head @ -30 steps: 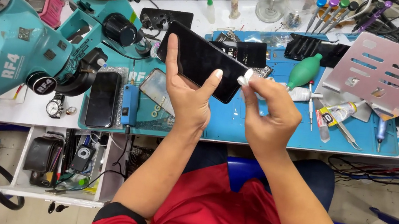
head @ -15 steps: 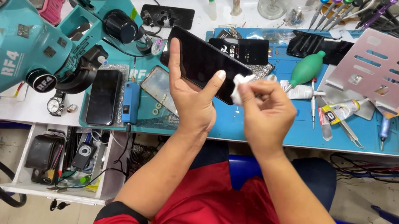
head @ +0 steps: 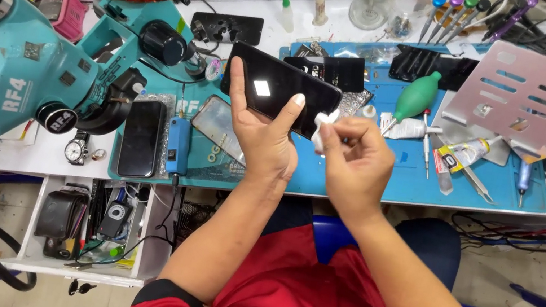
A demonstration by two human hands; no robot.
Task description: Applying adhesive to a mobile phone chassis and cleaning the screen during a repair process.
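Left hand point(head: 262, 139) clamped around glossy black phone point(head: 281, 91), right hand point(head: 352, 160) pinching crumpled white wipe point(head: 322, 126) against its edge, above blue mat point(head: 386, 179).

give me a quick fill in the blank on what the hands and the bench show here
1. The left hand holds up a black ____.
2. The right hand pinches a small ____ wad against the phone's edge.
3. The bulb blower lying on the blue mat is ____ in colour.
4. At the bench's left stands a teal ____.

Missing words: phone; white; green; microscope
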